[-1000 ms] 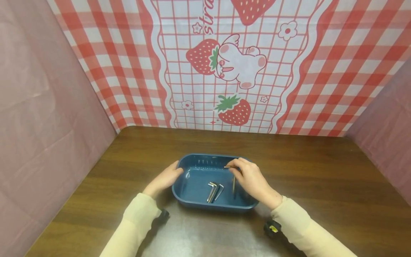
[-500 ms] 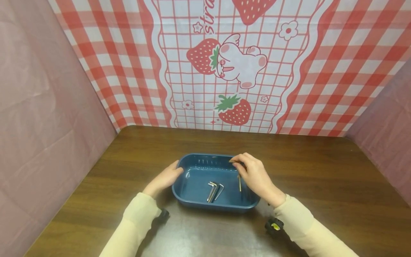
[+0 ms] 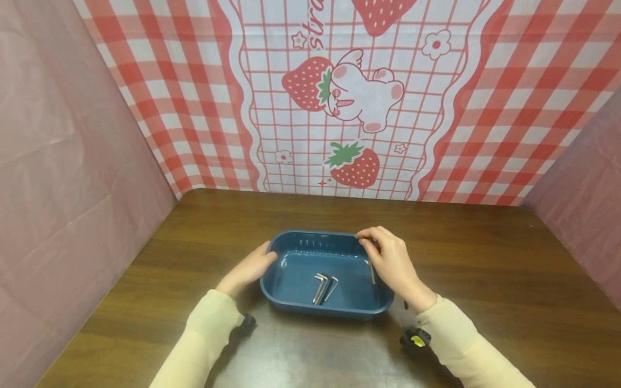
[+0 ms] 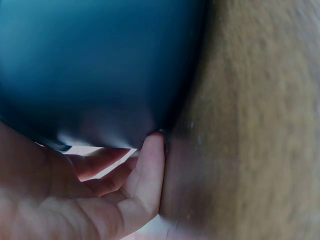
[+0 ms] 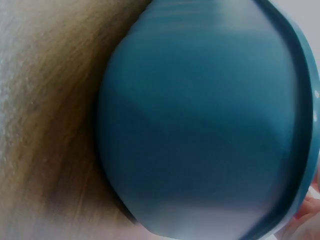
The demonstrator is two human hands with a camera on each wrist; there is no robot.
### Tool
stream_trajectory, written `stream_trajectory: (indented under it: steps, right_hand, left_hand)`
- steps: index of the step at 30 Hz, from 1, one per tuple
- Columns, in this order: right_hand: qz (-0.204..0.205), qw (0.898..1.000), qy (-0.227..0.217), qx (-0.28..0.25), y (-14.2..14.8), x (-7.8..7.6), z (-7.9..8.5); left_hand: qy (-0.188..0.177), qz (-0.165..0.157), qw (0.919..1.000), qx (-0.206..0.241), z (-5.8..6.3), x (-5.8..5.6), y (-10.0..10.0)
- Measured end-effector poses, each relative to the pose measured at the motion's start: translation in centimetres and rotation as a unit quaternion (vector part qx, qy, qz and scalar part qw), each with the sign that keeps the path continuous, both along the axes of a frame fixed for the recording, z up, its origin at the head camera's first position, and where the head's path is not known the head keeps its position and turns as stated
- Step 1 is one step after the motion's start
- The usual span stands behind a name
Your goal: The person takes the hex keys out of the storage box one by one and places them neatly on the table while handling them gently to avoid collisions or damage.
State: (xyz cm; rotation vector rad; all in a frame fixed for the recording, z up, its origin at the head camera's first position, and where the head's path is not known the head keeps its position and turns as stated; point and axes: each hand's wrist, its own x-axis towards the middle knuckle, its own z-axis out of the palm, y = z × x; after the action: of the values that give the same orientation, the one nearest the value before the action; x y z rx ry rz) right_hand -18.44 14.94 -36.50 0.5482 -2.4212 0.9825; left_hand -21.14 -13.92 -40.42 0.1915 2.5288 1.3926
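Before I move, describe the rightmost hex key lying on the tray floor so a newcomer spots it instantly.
On the wooden table, find the blue tray. On its floor, toward the near side, lies a bunch of L-shaped hex keys. Yours is the thin silver key at the right edge, its bend lying right of every neighbour's.

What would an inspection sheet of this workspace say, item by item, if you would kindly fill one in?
Surface: dark wood-grain table, with a glare patch towards the front.
Job's things: blue tray on the table; L-shaped hex keys grouped inside; brass-toned rod, apparently another hex key, partly hidden.
Clutter: nothing seen.
Hands: left hand grips the tray's left end, thumb over the rim; right hand holds the rod at the right end.
Cables: nothing seen.
Surroundings: strawberry-print checked cloth behind; pink drapes either side.
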Motion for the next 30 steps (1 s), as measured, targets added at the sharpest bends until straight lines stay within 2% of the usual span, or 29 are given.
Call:
stream_trajectory:
  steps: [6, 14, 24, 30]
  right_hand:
    - [-0.006, 1.0, 0.001, -0.008, 0.5, -0.1, 0.4]
    - [-0.027, 0.999, -0.023, -0.023, 1.2, 0.1, 0.9]
    - [-0.053, 0.995, -0.063, -0.058, 2.4, 0.2, 0.8]
    - [-0.069, 0.993, -0.062, -0.072, 3.1, 0.2, 0.6]
  left_hand:
    - [-0.001, -0.002, 1.0, 0.004, 0.0, -0.1, 0.0]
    - [0.003, -0.004, 1.0, 0.001, 0.1, -0.2, 0.0]
    - [0.005, 0.004, 1.0, 0.005, 0.0, -0.1, 0.1]
    - [0.001, 0.0, 1.0, 0.002, 0.0, -0.1, 0.1]
